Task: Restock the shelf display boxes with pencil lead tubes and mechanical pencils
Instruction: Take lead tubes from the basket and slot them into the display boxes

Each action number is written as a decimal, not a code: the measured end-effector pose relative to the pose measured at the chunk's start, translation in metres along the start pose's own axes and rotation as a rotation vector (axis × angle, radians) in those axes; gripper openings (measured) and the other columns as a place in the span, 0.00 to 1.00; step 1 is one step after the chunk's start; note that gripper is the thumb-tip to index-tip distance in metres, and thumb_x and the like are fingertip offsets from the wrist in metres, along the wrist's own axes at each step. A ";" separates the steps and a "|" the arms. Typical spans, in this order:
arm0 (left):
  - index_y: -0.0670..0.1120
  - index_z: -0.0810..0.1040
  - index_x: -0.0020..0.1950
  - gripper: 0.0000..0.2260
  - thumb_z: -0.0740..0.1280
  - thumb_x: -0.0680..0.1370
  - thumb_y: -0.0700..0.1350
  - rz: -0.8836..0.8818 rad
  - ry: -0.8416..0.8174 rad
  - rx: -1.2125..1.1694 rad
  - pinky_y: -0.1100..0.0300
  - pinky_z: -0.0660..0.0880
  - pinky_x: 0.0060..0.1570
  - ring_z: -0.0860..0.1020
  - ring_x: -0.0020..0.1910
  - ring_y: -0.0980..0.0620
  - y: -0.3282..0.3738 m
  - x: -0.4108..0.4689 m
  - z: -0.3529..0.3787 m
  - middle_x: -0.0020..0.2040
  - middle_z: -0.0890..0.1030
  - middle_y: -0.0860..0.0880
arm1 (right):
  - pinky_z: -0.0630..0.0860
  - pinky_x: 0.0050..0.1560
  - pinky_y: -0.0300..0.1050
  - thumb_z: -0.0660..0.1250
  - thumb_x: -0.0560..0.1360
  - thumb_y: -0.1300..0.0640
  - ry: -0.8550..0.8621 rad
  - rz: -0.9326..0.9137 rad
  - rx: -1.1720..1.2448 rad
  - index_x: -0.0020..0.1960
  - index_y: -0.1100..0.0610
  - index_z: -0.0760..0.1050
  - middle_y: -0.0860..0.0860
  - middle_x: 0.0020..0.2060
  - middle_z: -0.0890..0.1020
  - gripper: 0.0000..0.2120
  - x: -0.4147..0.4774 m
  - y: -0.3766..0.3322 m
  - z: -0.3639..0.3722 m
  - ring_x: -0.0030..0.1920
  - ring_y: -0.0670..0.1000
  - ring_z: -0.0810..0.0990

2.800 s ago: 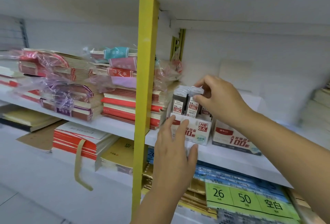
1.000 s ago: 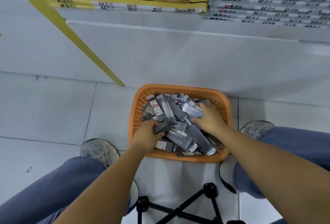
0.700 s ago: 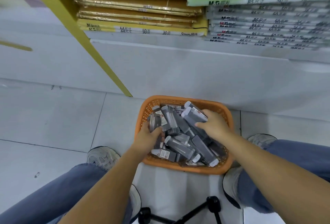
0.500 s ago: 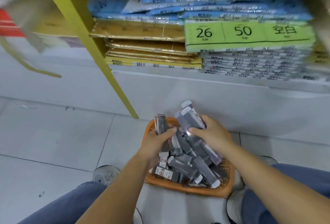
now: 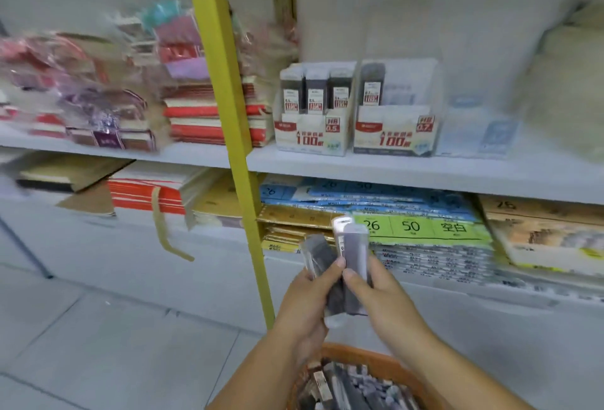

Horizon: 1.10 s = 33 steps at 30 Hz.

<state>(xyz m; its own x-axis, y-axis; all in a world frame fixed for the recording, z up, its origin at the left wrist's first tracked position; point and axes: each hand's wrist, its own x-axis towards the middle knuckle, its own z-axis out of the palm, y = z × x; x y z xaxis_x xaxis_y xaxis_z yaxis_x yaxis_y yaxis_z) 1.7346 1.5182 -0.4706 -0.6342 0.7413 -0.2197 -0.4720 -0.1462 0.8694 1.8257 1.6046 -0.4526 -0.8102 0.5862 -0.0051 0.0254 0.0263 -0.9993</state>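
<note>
The white shelf [image 5: 425, 177] runs across the scene at mid height, crossed by a yellow upright [image 5: 225, 108], with stacks of notebooks [image 5: 209, 112] on it to the left and packs of paper with a green label [image 5: 425, 228] on the level below. At the near edge, low and partly cut off, an orange basket [image 5: 369, 355] holds a loose heap of grey pencil lead tubes [image 5: 353, 390]. On the shelf right of the upright stand two display boxes side by side: the 0.5 box [image 5: 309, 135], with three tubes upright across its front row, and the 0.7 box [image 5: 392, 135], where only one tube shows at its left end and the rest looks unfilled. Both hands are raised above the basket, well below the boxes. The left hand [image 5: 305, 298] is closed round a dark tube [image 5: 316, 254], and the right hand [image 5: 384, 295] is closed round two more tubes [image 5: 354, 256], thumb across their fronts; the bunches nearly touch. The main risk is sorting: the labels on the held tubes are too blurred to read, so a tube could go into the wrong box if the size is not checked. Several smooth tubes in one grip could also slip on the lift. The nearly empty 0.7 box looks light, and a firm push might shove it back or tip its lone tube.
</note>
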 end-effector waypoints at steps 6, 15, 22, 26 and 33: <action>0.43 0.82 0.62 0.18 0.74 0.73 0.47 0.139 -0.069 -0.038 0.33 0.74 0.63 0.81 0.59 0.35 0.069 -0.004 0.021 0.59 0.83 0.35 | 0.76 0.35 0.32 0.70 0.75 0.60 0.021 -0.199 -0.091 0.52 0.49 0.75 0.44 0.47 0.83 0.10 0.012 -0.079 -0.012 0.43 0.41 0.83; 0.50 0.86 0.55 0.19 0.79 0.65 0.51 0.296 -0.072 -0.003 0.52 0.82 0.45 0.85 0.52 0.42 0.120 0.007 0.044 0.54 0.86 0.42 | 0.81 0.45 0.42 0.70 0.75 0.48 -0.037 -0.303 -0.237 0.51 0.47 0.82 0.47 0.45 0.85 0.07 0.047 -0.135 -0.031 0.46 0.46 0.84; 0.47 0.82 0.59 0.22 0.77 0.66 0.50 0.317 0.009 -0.020 0.52 0.82 0.42 0.86 0.51 0.41 0.121 0.019 0.040 0.53 0.86 0.40 | 0.82 0.39 0.45 0.61 0.81 0.57 -0.043 -0.327 -0.130 0.60 0.37 0.75 0.45 0.45 0.85 0.16 0.061 -0.134 -0.034 0.40 0.47 0.84; 0.50 0.82 0.58 0.21 0.76 0.65 0.51 0.345 0.024 -0.007 0.50 0.82 0.44 0.86 0.50 0.44 0.125 0.019 0.038 0.52 0.87 0.42 | 0.71 0.44 0.38 0.55 0.81 0.45 -0.077 -0.290 -0.143 0.59 0.24 0.70 0.39 0.43 0.79 0.15 0.065 -0.130 -0.033 0.41 0.41 0.74; 0.49 0.81 0.60 0.22 0.75 0.67 0.50 0.340 0.045 -0.022 0.50 0.82 0.44 0.86 0.50 0.44 0.130 0.012 0.038 0.52 0.87 0.44 | 0.79 0.43 0.34 0.66 0.78 0.64 -0.133 -0.323 -0.081 0.66 0.35 0.68 0.40 0.48 0.83 0.27 0.059 -0.133 -0.030 0.50 0.40 0.82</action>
<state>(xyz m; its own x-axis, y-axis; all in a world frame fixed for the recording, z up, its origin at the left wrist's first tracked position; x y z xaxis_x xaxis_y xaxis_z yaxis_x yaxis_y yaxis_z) 1.6888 1.5334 -0.3437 -0.7839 0.6178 0.0614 -0.2418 -0.3948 0.8864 1.7924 1.6600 -0.3189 -0.8532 0.4265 0.3002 -0.2025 0.2596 -0.9442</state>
